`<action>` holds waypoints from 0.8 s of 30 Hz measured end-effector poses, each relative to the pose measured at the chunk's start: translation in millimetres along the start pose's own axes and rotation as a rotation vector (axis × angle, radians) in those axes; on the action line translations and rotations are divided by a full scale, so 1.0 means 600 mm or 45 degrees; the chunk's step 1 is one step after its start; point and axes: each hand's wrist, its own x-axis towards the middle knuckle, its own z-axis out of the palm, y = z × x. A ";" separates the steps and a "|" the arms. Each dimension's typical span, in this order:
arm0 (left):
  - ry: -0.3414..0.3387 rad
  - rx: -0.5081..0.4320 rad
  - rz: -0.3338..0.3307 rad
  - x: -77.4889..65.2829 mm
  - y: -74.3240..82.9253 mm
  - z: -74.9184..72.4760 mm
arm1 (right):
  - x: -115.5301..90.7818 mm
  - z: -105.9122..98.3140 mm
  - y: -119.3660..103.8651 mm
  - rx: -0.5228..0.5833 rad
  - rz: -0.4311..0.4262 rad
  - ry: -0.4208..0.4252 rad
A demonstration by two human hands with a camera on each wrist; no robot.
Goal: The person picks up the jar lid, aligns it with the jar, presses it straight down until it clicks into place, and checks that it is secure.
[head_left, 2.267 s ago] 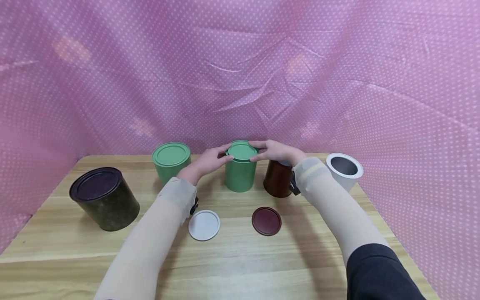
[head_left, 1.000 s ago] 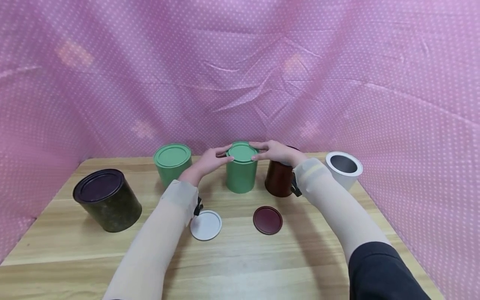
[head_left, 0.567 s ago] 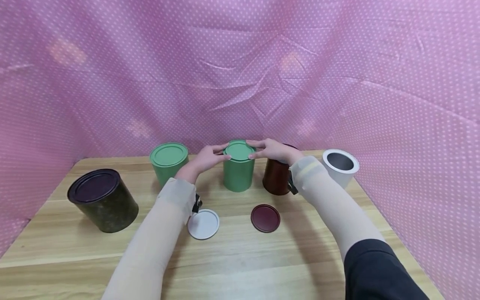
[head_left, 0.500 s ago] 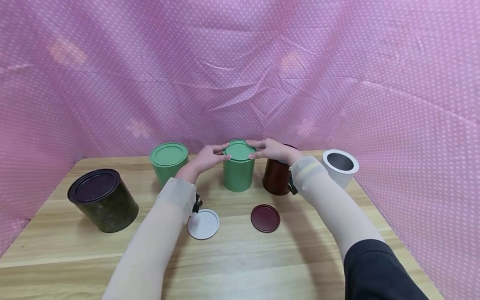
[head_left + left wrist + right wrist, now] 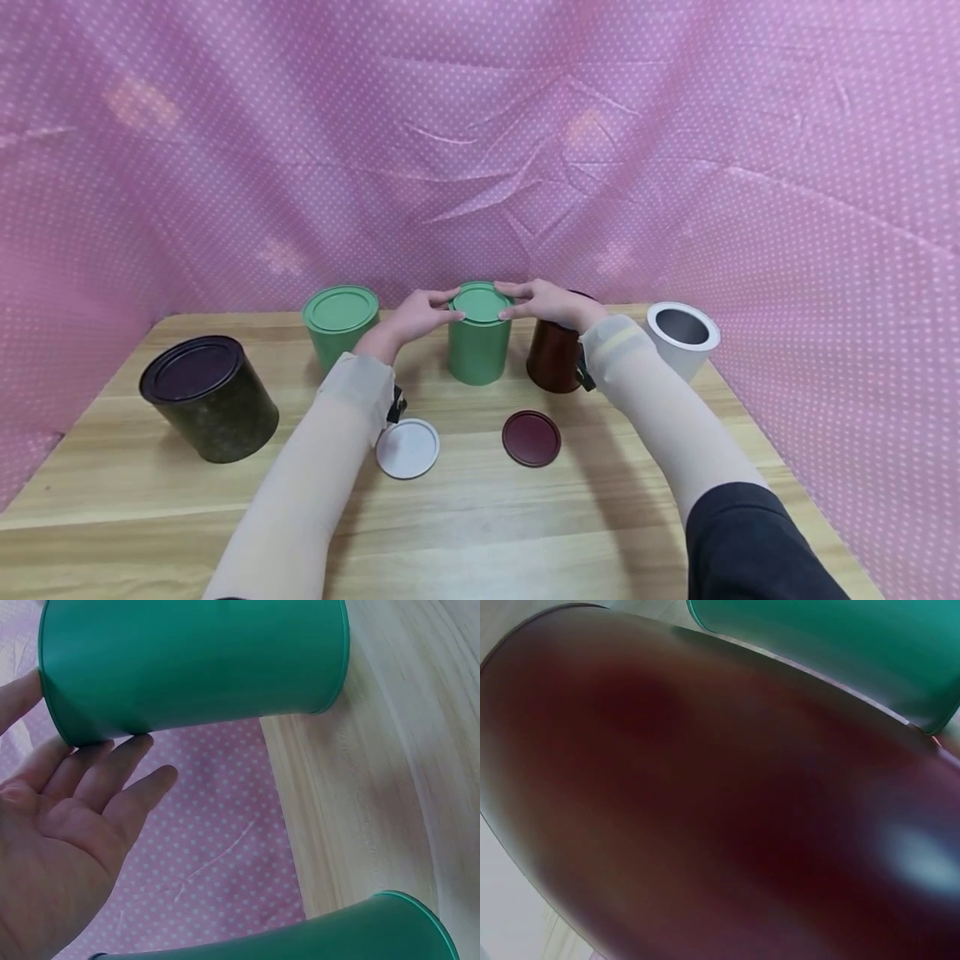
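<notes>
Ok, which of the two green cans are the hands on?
The green can beside the dark red can: the left hand and right hand hold its rim from either side. The other green can, further left, has neither.

Wide and high, the head view looks forward and down over the table (image 5: 480, 533) to the pink cloth (image 5: 480, 125). Down close, the left wrist view, turned sideways, peers past the left hand (image 5: 82, 825) at the middle green can (image 5: 202, 667). Nearer yet, the brown can (image 5: 705, 810) fills the right wrist view! All three catch that green can.
</notes>
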 end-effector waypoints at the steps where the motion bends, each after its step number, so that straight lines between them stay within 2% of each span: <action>1: -0.002 -0.002 -0.002 0.001 0.001 -0.001 | 0.001 -0.001 0.000 -0.001 0.004 0.002; 13: -0.030 0.014 -0.026 0.010 0.004 -0.010 | 0.010 0.005 -0.001 0.050 0.051 0.009; 24: -0.008 0.033 -0.083 0.000 0.017 -0.005 | 0.002 0.003 -0.012 0.015 0.052 0.028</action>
